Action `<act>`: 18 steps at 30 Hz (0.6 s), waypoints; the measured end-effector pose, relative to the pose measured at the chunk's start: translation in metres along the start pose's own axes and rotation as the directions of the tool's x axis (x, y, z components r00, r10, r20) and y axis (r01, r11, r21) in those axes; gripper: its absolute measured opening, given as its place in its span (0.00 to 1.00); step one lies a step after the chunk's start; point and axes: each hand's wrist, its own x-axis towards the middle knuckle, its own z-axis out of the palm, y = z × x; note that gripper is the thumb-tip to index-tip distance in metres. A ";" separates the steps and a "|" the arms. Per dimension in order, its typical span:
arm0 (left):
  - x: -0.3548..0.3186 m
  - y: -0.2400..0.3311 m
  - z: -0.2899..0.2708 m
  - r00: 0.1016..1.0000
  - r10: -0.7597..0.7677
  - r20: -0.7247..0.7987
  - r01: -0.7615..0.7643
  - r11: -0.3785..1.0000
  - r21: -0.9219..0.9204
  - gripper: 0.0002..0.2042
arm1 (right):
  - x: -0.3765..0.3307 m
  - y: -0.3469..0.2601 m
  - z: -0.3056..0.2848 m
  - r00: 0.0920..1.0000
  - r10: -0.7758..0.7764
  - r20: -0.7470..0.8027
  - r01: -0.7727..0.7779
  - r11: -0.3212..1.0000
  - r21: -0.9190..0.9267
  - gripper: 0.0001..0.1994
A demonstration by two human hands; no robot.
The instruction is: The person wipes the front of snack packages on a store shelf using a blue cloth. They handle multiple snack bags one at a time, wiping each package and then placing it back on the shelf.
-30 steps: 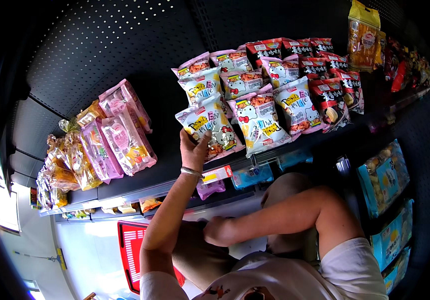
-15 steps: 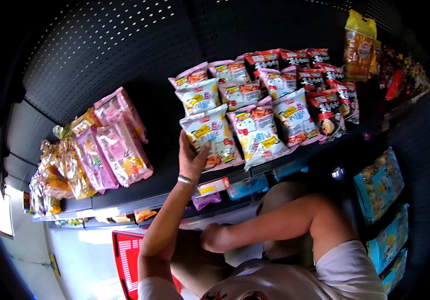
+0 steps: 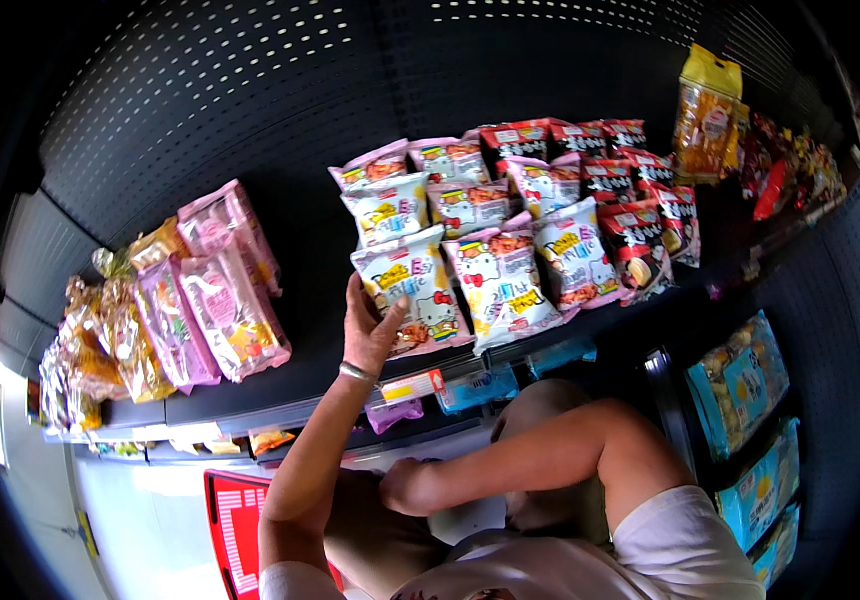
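My left hand [image 3: 371,331] grips a white-and-pink snack bag [image 3: 412,292] at the front left of a group of bags on the black shelf. Its thumb presses on the bag's printed face and the fingers go round the left side, partly hidden. Beside it stand matching snack bags [image 3: 503,278] [image 3: 576,252], with more in rows behind. Down by my legs, my right hand [image 3: 412,487] rests closed like a fist in the shade, and nothing shows in it.
Pink packets [image 3: 233,315] and gold-wrapped packets [image 3: 135,335] stand on the shelf to the left. Red-and-black bags [image 3: 637,245] and a yellow-topped package [image 3: 707,115] are to the right. Blue packages [image 3: 740,385] sit on the right side, and a red basket [image 3: 235,530] is below left.
The whole view has shifted slightly, with the shelf goods now a little lower and further left. My left hand stays on the same bag; the right hand still rests by my legs.
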 end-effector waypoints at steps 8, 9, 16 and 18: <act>-0.004 -0.006 0.004 0.993 0.104 0.047 -0.109 0.986 0.125 0.40 | -0.001 0.011 0.021 0.999 -0.030 -0.016 0.030 0.999 0.028 0.10; -0.005 0.002 0.001 0.999 0.036 0.012 -0.037 0.973 0.229 0.39 | -0.003 0.008 0.018 1.000 -0.017 -0.001 0.017 0.999 0.034 0.10; -0.005 0.057 -0.033 0.879 0.461 -0.124 -0.219 0.620 0.753 0.33 | -0.006 0.010 0.021 1.000 -0.016 0.027 0.016 1.000 -0.004 0.12; -0.001 0.066 -0.053 0.753 0.649 -0.107 -0.254 0.436 0.863 0.33 | -0.006 0.007 0.019 0.999 -0.016 0.039 0.016 1.000 0.005 0.12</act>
